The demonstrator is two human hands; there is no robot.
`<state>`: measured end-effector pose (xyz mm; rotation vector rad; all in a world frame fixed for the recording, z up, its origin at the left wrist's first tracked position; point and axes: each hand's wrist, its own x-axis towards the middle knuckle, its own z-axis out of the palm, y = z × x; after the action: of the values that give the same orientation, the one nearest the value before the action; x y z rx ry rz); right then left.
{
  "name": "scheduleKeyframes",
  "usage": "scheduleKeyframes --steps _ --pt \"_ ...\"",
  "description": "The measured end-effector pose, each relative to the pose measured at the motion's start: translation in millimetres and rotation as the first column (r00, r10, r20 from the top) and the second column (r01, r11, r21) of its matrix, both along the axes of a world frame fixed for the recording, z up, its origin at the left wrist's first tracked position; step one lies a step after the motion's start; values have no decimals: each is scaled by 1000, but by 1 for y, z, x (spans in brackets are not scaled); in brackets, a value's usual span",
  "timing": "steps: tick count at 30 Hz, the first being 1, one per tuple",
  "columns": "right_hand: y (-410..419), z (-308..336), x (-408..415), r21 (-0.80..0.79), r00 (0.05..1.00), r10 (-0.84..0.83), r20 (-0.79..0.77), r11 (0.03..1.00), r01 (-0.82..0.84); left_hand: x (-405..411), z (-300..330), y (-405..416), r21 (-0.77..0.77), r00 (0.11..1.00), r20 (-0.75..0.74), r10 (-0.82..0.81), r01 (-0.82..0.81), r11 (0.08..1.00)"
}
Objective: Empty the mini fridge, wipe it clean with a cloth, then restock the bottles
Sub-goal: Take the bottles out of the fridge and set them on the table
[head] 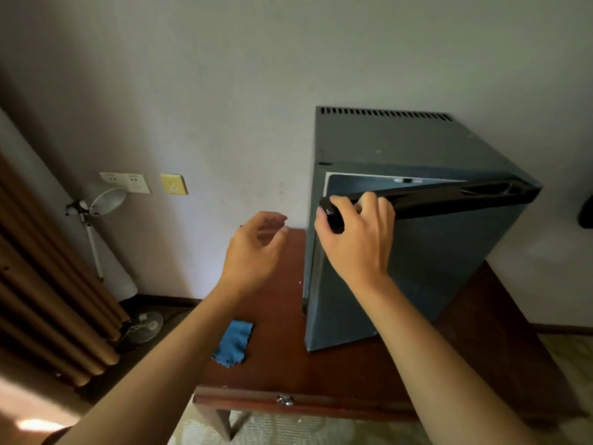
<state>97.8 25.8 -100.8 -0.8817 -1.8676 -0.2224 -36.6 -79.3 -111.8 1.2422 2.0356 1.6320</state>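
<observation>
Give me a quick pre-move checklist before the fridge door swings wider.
1. Right hand grip on the door's top corner: ok, fingers curled over the black door edge.
2. Left hand free: ok, open, holding nothing.
3. Door ajar: ok, partly open.
4. Blue cloth within reach on the table: ok.
5. Bottles inside: cannot tell, interior hidden.

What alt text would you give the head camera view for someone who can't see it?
A person's right hand grips the top corner of a grey mini fridge's door, slightly ajar, on a wooden table. The left hand hovers open beside it; a blue cloth lies on the table.
</observation>
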Motion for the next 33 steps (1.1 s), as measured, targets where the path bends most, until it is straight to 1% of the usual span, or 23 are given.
scheduleKeyframes --steps 3,6,9,12,15,19,22,24,27,29,30,32,33 --pt "-20 -5 24 59 998 27 -60 998 -23 17 -3 -4 -11 997 -6 -82 82 997" --pt "-39 -10 51 83 993 42 -113 996 -33 41 -6 -7 3 987 19 -161 161 987" --pt "-60 -14 81 63 982 66 -179 996 -55 71 -9 -11 7 973 30 -230 230 973" --pt "-78 -19 115 41 972 52 -231 998 -44 101 -10 -13 3 951 44 -306 306 952" --pt "-96 -21 155 -6 947 50 -318 998 -55 130 -10 -9 8 923 61 -379 380 925" --pt "-112 -20 212 -43 922 -11 -386 999 -6 172 -8 0 18 873 94 -479 479 877" --pt "-117 -21 253 -57 894 -104 -436 995 88 200 -10 7 5 833 102 -544 546 838" --pt "-118 -22 273 -83 866 -219 -450 976 203 218 -10 11 -16 805 91 -586 589 808" --pt "-120 -22 295 -148 810 -401 -428 915 375 243 -9 16 -33 762 109 -638 644 764" --pt "-121 -20 310 -194 766 -535 -357 844 500 256 -9 19 -53 737 111 -667 675 736" --pt "-121 -19 316 -197 729 -618 -296 786 586 260 -10 21 -64 725 107 -681 688 723" --pt "-122 -19 322 -137 651 -734 -196 677 723 264 -14 25 -82 711 103 -696 703 706" --pt "-124 -20 320 -90 639 -748 -180 660 746 264 -16 27 -87 711 111 -694 703 706"
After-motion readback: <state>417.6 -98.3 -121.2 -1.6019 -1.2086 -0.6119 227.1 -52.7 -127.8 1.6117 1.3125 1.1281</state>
